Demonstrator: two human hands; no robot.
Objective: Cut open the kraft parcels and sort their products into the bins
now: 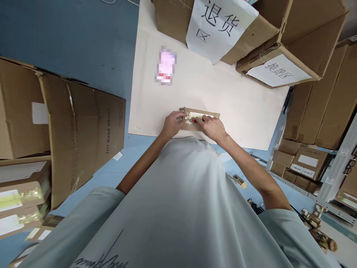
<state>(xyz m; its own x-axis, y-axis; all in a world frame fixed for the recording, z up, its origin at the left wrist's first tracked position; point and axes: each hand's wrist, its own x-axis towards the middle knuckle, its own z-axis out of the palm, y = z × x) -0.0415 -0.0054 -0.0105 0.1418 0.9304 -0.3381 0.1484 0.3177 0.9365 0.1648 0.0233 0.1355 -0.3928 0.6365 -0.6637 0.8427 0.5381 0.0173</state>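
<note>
A small flat cardboard box (192,127) lies on the white tabletop near its front edge, with shiny clear tape on its left part and a white label on top. My left hand (173,124) grips the box's left end, fingers bent over the taped part. My right hand (213,127) rests over the right half, its fingers closed around a small red-and-black tool (193,120). The tool's red end points left toward the tape; most of it is hidden under my fingers, so its kind is unclear.
A blurred pink phone-like item (166,66) lies farther back on the white table (150,100). Large open cartons with paper signs (220,28) stand at the back right. A tall carton (89,130) stands to the left, and shelves of boxes (309,163) are on the right.
</note>
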